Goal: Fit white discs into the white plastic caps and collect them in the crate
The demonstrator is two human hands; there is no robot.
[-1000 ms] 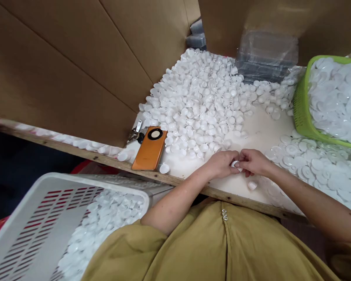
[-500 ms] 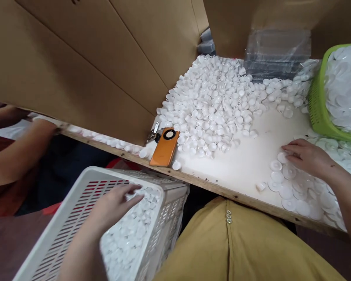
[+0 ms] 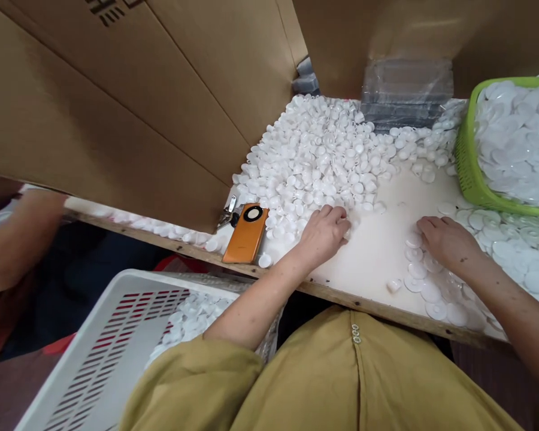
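Observation:
At the right edge of a heap of small white plastic caps, my left hand has its fingers curled downward. A bit of white shows at its fingertips, seemingly one of the caps. My right hand is over a spread of flat round white plastic discs, fingers bent together and pointing down; whatever they pinch is hidden beneath them. One loose cap lies on the tabletop between the hands, closer to the front edge.
An orange phone and a nail clipper lie beside a tall cardboard panel. A green basket of discs stands right. Below the wooden table edge sits a white crate holding white pieces. Another person's arm shows left.
My left hand has moved from above the white crate up and right to the heap of caps. My right hand stays over the discs, its fingers now pointing more downward. The view has shifted slightly.

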